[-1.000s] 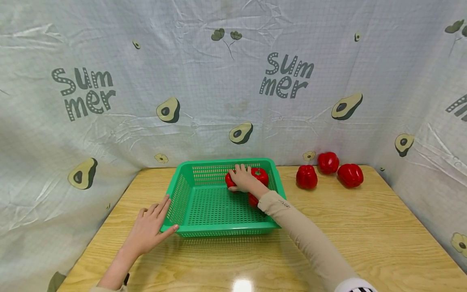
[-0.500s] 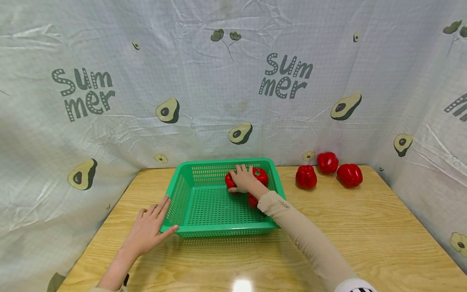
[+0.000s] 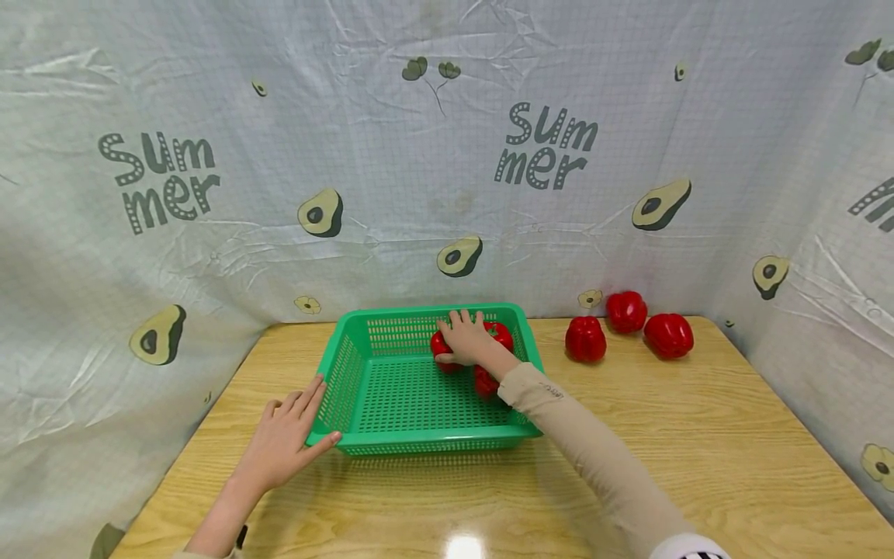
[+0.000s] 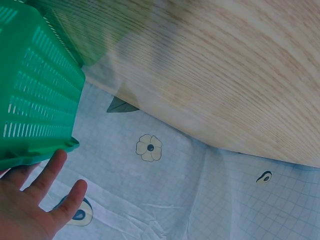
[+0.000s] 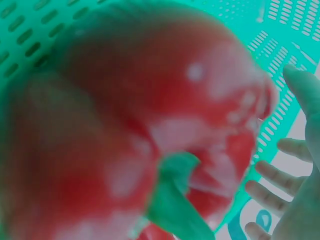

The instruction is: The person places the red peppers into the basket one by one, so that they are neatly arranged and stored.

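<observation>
A green slatted plastic basket (image 3: pixel 433 436) stands on the table with several red bell peppers in its right part. My right hand (image 3: pixel 466 341) is over the left pepper (image 3: pixel 443 353), its fingers spread. In the right wrist view, the fingers (image 5: pixel 272 175) stand apart from a large blurred pepper (image 5: pixel 200 100) with a green stem. Another pepper (image 3: pixel 501 334) sits at the back right, and one more (image 3: pixel 485 383) lies nearer, partly behind the wrist. My left hand (image 3: pixel 282 441) rests at the basket's front left corner, fingers extended along the rim and thumb on the front edge.
On the table right of the basket lie three more red peppers: a near one (image 3: pixel 585 340), a back one (image 3: pixel 626 312) and a right one (image 3: pixel 669 336). A printed white cloth (image 3: pixel 391 264) hangs behind and beside the wooden table (image 3: pixel 670 435).
My right hand has risen slightly and its fingers have loosened above the left pepper, showing more of it. The right forearm has shifted a little right. The left hand stays put.
</observation>
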The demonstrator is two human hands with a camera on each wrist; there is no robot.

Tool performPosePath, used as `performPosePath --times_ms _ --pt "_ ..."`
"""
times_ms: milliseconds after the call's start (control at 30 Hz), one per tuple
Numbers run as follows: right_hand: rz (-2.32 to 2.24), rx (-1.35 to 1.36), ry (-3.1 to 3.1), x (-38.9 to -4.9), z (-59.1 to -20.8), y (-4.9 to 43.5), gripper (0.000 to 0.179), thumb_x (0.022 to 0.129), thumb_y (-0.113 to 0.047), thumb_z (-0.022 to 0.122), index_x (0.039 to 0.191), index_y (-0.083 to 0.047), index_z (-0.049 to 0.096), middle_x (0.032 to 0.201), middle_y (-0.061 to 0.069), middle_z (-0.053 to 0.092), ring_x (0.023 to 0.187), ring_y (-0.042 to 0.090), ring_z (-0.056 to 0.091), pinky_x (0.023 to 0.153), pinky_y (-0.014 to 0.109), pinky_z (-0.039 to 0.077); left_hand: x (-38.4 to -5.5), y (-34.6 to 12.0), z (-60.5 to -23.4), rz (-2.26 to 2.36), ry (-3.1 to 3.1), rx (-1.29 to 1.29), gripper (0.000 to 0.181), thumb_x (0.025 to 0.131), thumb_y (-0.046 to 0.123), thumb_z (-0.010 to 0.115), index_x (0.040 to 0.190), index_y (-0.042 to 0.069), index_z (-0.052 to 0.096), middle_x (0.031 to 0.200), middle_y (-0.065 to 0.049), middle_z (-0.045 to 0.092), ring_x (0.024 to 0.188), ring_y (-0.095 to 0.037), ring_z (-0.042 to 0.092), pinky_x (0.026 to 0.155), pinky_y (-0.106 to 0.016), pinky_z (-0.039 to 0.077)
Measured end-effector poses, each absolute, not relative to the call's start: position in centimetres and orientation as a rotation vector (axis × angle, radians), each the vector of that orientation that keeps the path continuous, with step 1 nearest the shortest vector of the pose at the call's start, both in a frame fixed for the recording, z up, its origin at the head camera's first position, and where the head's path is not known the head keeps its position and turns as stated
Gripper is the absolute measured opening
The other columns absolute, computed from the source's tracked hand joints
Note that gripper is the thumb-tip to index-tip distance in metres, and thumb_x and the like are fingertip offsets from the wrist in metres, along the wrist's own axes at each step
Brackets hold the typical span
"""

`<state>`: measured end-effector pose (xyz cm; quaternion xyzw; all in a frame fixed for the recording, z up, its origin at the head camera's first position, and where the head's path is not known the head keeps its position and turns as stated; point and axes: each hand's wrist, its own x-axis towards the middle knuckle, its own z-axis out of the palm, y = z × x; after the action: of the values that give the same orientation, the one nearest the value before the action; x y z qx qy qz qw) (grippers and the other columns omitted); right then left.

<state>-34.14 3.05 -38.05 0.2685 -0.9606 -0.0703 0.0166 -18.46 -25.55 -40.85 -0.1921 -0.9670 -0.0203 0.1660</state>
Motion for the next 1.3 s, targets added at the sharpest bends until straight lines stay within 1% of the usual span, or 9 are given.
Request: performPosePath --times_ms 367,633,833,933,1133,1300 --pt "-0.141 0.911 -3.027 -32.8 -35.4 4.5 0.066 0.086 -0.049 0.049 0.139 -0.013 0.032 0.132 0.013 0.035 0.123 0.031 0.030 0.098 0.053 0.023 -18.5 -25.6 -41.0 -0.060 -2.758 -0.549 0.078 0.083 0.055 0.049 0.136 0.000 0.035 0.141 -0.015 0.035 0.113 -0.032 0.047 0.087 -0.055 0.034" --pt "-0.083 0.933 -3.017 -31.5 -34.1 6.2 0.063 0.086 -0.046 0.051 0.137 -0.013 0.034 0.129 0.013 0.037 0.120 0.031 0.031 0.098 0.055 0.022 -18.5 -25.6 -40.9 -0.065 -2.752 -0.556 0.077 0.083 0.054 0.050 0.135 -0.001 0.036 0.141 -0.016 0.035 0.112 -0.032 0.047 0.085 -0.054 0.035" --pt "-0.071 0.950 -2.983 -30.8 -33.7 7.4 0.063 0.087 -0.047 0.050 0.138 -0.015 0.033 0.127 0.010 0.039 0.114 0.028 0.034 0.093 0.051 0.025 -18.4 -25.6 -40.7 -0.075 -2.762 -0.553 0.077 0.083 0.053 0.050 0.135 -0.001 0.035 0.141 -0.016 0.035 0.113 -0.033 0.047 0.085 -0.054 0.034" --pt "-0.062 0.954 -2.944 -30.5 -33.7 8.1 0.062 0.087 -0.046 0.051 0.137 -0.014 0.035 0.126 0.010 0.040 0.113 0.028 0.034 0.092 0.051 0.026 -18.4 -25.6 -40.7 -0.070 -2.763 -0.553 0.077 0.083 0.053 0.050 0.136 -0.001 0.035 0.141 -0.016 0.035 0.113 -0.033 0.046 0.085 -0.054 0.034" --pt "0.007 0.949 -2.902 -29.9 -33.4 9.9 0.059 0.087 -0.043 0.052 0.135 -0.012 0.038 0.125 0.012 0.041 0.115 0.030 0.035 0.092 0.053 0.026 -18.4 -25.5 -40.7 -0.069 -2.766 -0.558 0.077 0.083 0.054 0.049 0.136 -0.001 0.035 0.141 -0.016 0.035 0.113 -0.033 0.046 0.085 -0.054 0.034" --pt "0.066 0.928 -2.879 -29.9 -33.7 12.2 0.056 0.088 -0.040 0.052 0.134 -0.012 0.039 0.123 0.012 0.044 0.114 0.030 0.037 0.088 0.049 0.029 -18.4 -25.5 -40.6 -0.073 -2.765 -0.562 0.077 0.083 0.053 0.050 0.135 -0.001 0.035 0.141 -0.016 0.035 0.113 -0.033 0.046 0.085 -0.054 0.034"
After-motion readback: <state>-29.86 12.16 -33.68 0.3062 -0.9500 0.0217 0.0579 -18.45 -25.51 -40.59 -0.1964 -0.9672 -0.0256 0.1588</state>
